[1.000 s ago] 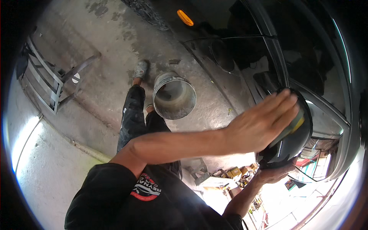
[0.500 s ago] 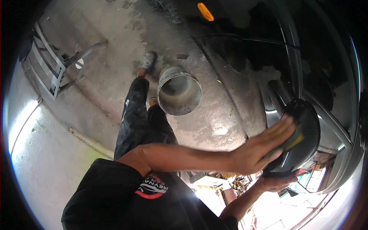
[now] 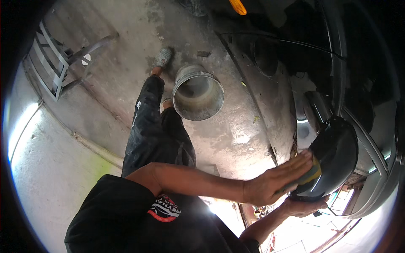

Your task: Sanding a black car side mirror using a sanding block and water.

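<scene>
A glossy black car side mirror (image 3: pixel 341 152) stands out from the car at the right, its housing rounded. My left hand (image 3: pixel 276 180) reaches across to it and presses a yellow and dark grey sponge pad (image 3: pixel 314 172) on the near side of the housing. The fingers lie long over the pad and hide part of it. From underneath, my right hand (image 3: pixel 302 207) cups the mirror's lower edge, with some fingers hidden behind it.
A dusty bucket (image 3: pixel 197 114) stands on the concrete floor beside my feet. The black car (image 3: pixel 291 25), with an orange side light (image 3: pixel 238 7), fills the right. A grey metal frame (image 3: pixel 60 69) leans at the far left, by a pale wall (image 3: pixel 55 168).
My left hand and the sponge pad have slid left and a little down, toward the near edge of the mirror housing. My right hand stays beneath it. The view has shifted slightly.
</scene>
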Tool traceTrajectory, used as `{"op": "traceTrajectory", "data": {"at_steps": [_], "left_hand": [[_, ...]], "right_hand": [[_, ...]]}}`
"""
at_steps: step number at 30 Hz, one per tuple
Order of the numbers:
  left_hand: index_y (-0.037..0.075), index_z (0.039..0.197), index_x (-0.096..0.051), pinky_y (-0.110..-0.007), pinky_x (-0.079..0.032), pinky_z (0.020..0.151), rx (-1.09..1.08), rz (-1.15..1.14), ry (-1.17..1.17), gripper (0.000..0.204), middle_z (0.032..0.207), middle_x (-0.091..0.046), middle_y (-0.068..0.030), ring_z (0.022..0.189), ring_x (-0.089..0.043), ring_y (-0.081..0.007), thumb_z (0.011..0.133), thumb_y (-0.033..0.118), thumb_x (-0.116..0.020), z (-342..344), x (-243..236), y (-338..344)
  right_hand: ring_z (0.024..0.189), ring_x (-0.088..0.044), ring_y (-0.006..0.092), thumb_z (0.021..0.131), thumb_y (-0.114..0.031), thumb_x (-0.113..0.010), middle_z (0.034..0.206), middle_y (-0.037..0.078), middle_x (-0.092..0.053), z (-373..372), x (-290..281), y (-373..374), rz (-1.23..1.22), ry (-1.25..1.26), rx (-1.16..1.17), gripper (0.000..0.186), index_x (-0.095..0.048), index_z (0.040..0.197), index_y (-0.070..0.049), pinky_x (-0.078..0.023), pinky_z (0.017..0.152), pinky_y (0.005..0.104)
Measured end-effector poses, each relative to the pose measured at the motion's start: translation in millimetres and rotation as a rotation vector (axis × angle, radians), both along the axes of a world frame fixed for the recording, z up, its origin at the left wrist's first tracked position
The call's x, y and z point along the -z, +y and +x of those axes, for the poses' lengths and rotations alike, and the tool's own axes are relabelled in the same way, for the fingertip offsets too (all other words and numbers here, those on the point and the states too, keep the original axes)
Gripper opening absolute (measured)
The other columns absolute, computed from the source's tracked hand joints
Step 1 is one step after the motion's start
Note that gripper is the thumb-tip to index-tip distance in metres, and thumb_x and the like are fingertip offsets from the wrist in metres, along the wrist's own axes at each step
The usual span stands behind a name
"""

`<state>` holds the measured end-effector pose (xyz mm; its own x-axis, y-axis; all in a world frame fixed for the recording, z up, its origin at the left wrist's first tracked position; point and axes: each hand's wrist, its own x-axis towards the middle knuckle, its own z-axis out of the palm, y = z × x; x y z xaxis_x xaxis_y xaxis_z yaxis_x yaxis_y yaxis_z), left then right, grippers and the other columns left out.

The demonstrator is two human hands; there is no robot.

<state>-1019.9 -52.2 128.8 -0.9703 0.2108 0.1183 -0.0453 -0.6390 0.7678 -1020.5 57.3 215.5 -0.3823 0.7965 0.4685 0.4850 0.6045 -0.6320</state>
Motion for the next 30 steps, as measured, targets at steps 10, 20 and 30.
{"op": "traceTrajectory", "data": {"at_steps": [10, 20, 30], "left_hand": [[-0.007, 0.165, -0.029, -0.049, -0.023, 0.133, 0.054, -0.006, -0.07, 0.061, 0.173, -0.024, -0.0296, 0.162, -0.021, -0.0419, 0.114, 0.023, -0.045, -31.9, -0.6, -5.7], [-0.01, 0.158, -0.04, -0.049, -0.031, 0.13, -0.019, -0.018, -0.034, 0.057, 0.168, -0.034, -0.0311, 0.158, -0.032, -0.0435, 0.114, 0.027, -0.044, -58.5, 9.9, -4.6], [-0.008, 0.157, -0.043, -0.053, -0.031, 0.13, 0.052, 0.022, -0.085, 0.062, 0.165, -0.039, -0.0311, 0.154, -0.038, -0.0438, 0.116, 0.038, -0.036, -108.4, 9.9, -8.0]], "right_hand": [[0.129, -0.062, 0.0291, 0.112, -0.057, -0.03, 0.137, 0.02, -0.06, 24.6, -6.7, 22.6, 0.406, -0.518, 0.015, 0.07, -0.059, 0.147, -0.003, -0.059, 0.103, 0.0457], [0.131, -0.06, 0.0317, 0.112, -0.054, -0.037, 0.145, 0.023, -0.057, 16.2, 0.8, 13.4, 0.295, -0.36, 0.028, 0.067, -0.059, 0.146, -0.001, -0.057, 0.104, 0.0475], [0.136, -0.057, 0.0324, 0.112, -0.055, -0.038, 0.148, 0.022, -0.055, 36.1, -3.9, 40.6, 0.359, -0.406, -0.011, 0.071, -0.054, 0.148, 0.005, -0.049, 0.114, 0.0499]]}}
